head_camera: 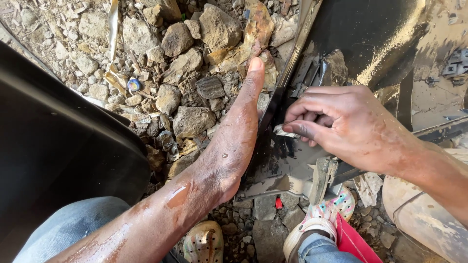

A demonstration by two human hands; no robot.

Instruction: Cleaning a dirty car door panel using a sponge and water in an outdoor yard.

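Rough ground of grey stones and rubble [185,63] lies under everything, with no counter in view. The right hand [341,122] is clenched around a small pale scrap, maybe sanding paper [285,130], and presses it on the wet black glossy panel of a car body [380,44]. The left hand [234,141] is flat and released, fingers straight, its edge leaning on the rim of the panel; it grasps nothing. To rub well here, I judge the strokes should be short and stay on the wet area, while the left hand steadies the rim. Near the scrap the panel has sharp grey brackets [317,175]. Free room exists upward along the panel. A second black curved panel [58,146] closes the left side, and patterned sandals [321,216] stand below.
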